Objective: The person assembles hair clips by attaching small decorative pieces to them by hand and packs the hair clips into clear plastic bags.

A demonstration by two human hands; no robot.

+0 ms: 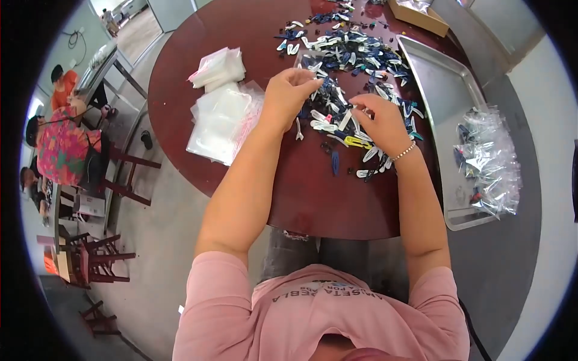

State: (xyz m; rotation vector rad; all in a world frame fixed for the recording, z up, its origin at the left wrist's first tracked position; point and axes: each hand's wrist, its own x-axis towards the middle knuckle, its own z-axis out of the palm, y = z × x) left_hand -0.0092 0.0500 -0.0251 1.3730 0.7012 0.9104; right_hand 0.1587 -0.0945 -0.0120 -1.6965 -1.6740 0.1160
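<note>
A heap of hair clips (355, 51), mostly dark blue and white, spreads over the dark red table. My left hand (290, 99) is closed at the left side of the heap, its fingertips pinching what looks like a small clear plastic bag (306, 58). To its right, my right hand (383, 124) reaches down among the clips with thumb and fingers pinched on a pale hair clip (345, 120). Just below the right fingertips lies a yellow hair clip (357, 142). A single blue hair clip (335, 163) rests nearer the table's front edge.
Stacks of clear bags (221, 123) lie left of my left arm. On the right stands a metal tray (442, 135) with filled clear packets (490, 159). A cardboard box (421, 17) is at the back. Other people sit at a long table (108, 69) on the far left, near wooden stools (105, 256).
</note>
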